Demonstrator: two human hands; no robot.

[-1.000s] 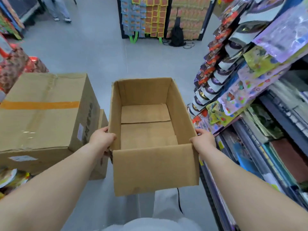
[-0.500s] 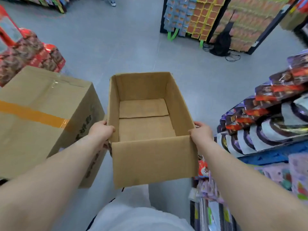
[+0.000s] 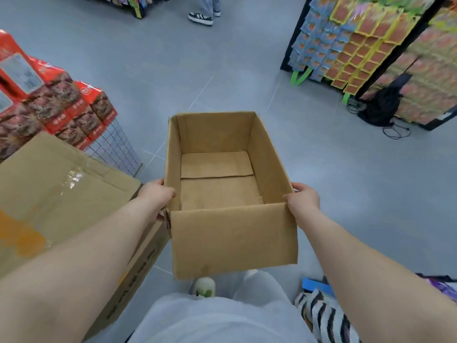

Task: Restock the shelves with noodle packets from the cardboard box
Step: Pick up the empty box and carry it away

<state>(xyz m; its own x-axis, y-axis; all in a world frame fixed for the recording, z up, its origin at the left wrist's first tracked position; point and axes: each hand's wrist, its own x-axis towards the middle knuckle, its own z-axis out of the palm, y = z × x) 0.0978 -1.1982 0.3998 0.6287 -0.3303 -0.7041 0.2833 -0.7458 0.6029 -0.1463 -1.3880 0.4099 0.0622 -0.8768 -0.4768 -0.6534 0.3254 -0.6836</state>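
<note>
Two hands, one load.

Item 1: cardboard box (image 3: 232,241), plain brown and open-topped. It is held level in the air between the hands, above the grey floor (image 3: 247,70). Its inner bottom, two flaps meeting at a seam, shows in full.

Item 2: left hand (image 3: 154,194), clasping the box's left wall near the front corner. The thumb is hooked over the rim; the fingers are hidden on the outer face.

Item 3: right hand (image 3: 303,198), clasping the right wall at the matching spot. The thumb is at the rim and the fingers curl against the outside. Both forearms are bare.

Item 4: sealed carton (image 3: 61,194), larger and taped, just outside the left hand. Whether it touches that forearm cannot be told.

Item 5: red boxes (image 3: 61,105), stacked on a wire-mesh stand (image 3: 116,147), beyond the left hand.

Item 6: hanging packets (image 3: 346,45), blue and orange, hung in rows, well beyond the right hand across the floor.

Item 7: black bag (image 3: 382,105) with loose cords, on the floor at the foot of those packets.

Item 8: striped packets (image 3: 321,315), below the right forearm, nearer the body than the grip.

Item 9: pale shoe (image 3: 204,287) and grey clothing (image 3: 222,318), directly under the held box.

Item 10: another person's shoes (image 3: 200,18), far beyond the box, straight ahead.
</note>
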